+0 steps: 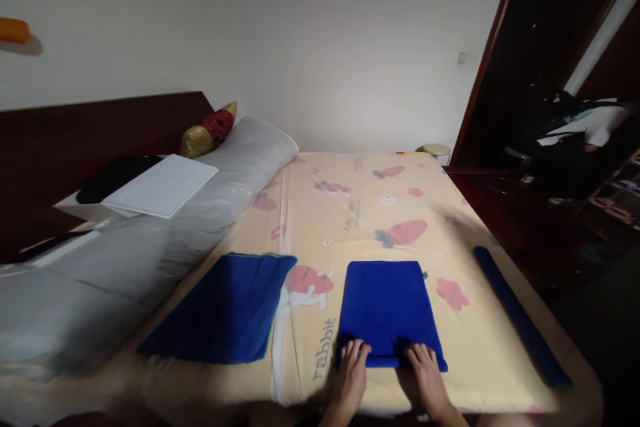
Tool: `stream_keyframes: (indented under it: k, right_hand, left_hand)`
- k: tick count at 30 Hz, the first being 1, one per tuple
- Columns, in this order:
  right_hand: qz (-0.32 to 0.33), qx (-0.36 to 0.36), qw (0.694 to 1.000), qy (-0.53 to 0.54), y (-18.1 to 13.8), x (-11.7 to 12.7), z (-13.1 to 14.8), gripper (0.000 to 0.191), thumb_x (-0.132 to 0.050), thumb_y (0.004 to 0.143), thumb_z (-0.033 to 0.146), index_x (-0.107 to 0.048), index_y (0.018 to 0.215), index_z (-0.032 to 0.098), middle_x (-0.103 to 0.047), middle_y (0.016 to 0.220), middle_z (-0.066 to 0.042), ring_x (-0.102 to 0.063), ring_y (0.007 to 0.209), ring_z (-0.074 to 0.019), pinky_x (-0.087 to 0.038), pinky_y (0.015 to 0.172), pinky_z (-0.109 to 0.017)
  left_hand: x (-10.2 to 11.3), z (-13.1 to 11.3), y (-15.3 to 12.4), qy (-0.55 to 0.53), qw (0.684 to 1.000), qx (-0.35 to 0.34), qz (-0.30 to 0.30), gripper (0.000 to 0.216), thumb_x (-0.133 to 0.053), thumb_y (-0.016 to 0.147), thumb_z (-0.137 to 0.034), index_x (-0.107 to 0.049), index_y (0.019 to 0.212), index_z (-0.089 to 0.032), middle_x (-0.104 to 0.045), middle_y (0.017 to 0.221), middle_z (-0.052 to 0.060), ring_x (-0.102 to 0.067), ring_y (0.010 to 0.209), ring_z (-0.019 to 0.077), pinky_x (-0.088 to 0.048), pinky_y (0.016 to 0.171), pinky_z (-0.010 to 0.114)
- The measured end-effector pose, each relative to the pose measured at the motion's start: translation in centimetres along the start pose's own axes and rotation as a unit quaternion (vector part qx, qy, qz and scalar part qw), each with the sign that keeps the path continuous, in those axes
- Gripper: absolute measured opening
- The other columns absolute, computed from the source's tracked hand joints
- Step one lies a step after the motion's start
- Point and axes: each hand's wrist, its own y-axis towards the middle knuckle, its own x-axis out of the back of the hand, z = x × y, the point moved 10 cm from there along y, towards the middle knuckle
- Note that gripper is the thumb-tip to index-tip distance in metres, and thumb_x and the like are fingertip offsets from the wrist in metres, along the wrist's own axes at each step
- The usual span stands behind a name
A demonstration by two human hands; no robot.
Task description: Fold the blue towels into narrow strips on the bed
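A plain white wall [345, 47] stands behind a broad bed [480, 360], its peach sheet printed with strawberries, flowers and the word "rabbit". Along the bed's left side runs a dark headboard [100, 127], with rumpled grey bedding [150, 260] in front of it. 3 blue cloths lie across the near part of the bed: a dark blue cloth [225, 310] spread flat on the left, a bright blue cloth [385, 303] between the others, and a rolled cloth [520, 313] near the right edge. The bright blue cloth lies flat except for its near edge, turned into a thin roll. A white panel [163, 185] rests on the grey bedding. The person's left hand [353, 370] and right hand [427, 370] touch the 2 ends of that thin roll, fingers bent over it and slightly parted; whether the thumbs pinch from beneath, I cannot tell. A red and gold cushion [213, 130] leans by the headboard. Smallest is a light switch [462, 57] on the wall.
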Motion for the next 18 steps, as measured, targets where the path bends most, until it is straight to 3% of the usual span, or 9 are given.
stream_keyframes:
  k: [4, 8, 12, 18]
  right_hand:
    - [0.027, -0.019, 0.999, 0.036, 0.5, -0.8, 1.5, 0.024, -0.044, 0.090, 0.026, -0.058, 0.108, 0.028, -0.065, 0.101, -0.003, -0.058, 0.095, -0.0212, -0.046, 0.086, -0.039]
    - [0.016, -0.030, 0.999, 0.025, -0.3, 0.5, 0.1, 0.021, -0.047, 0.092, 0.041, -0.057, 0.105, 0.029, -0.065, 0.098, -0.002, -0.060, 0.096, -0.0207, -0.046, 0.091, -0.041]
    - [-0.020, -0.028, 0.999, -0.008, -1.3, 1.5, -1.4, 0.017, -0.051, 0.091, 0.043, -0.058, 0.095, 0.028, -0.064, 0.091, -0.001, -0.061, 0.087, -0.0204, -0.047, 0.087, -0.039]
    - [-0.004, -0.004, 1.000, 0.008, -1.7, 1.5, -1.8, 0.014, -0.047, 0.093, 0.035, -0.058, 0.089, 0.027, -0.064, 0.086, 0.000, -0.059, 0.084, -0.0181, -0.047, 0.082, -0.034]
  left_hand:
    - [-1.2, -1.9, -0.3, -0.003, 0.999, -0.034, -0.019, 0.042, -0.037, 0.083, -0.005, -0.063, 0.107, -0.027, -0.070, 0.110, 0.003, -0.062, 0.110, 0.0191, -0.052, 0.094, 0.035]
    - [0.1, -0.4, -1.8, 0.062, 0.991, -0.096, -0.065, 0.028, -0.043, 0.093, -0.026, -0.059, 0.116, -0.026, -0.069, 0.117, 0.004, -0.062, 0.114, 0.0208, -0.052, 0.095, 0.036]
    - [1.3, 0.8, -2.7, 0.097, 0.986, -0.117, -0.073, 0.026, -0.042, 0.094, -0.027, -0.059, 0.113, -0.026, -0.070, 0.114, 0.003, -0.063, 0.111, 0.0209, -0.050, 0.096, 0.038]
    - [1.1, 0.3, -2.0, 0.072, 0.990, -0.122, -0.016, 0.022, -0.040, 0.093, -0.023, -0.060, 0.100, -0.028, -0.071, 0.102, 0.000, -0.064, 0.103, 0.0189, -0.049, 0.093, 0.036]
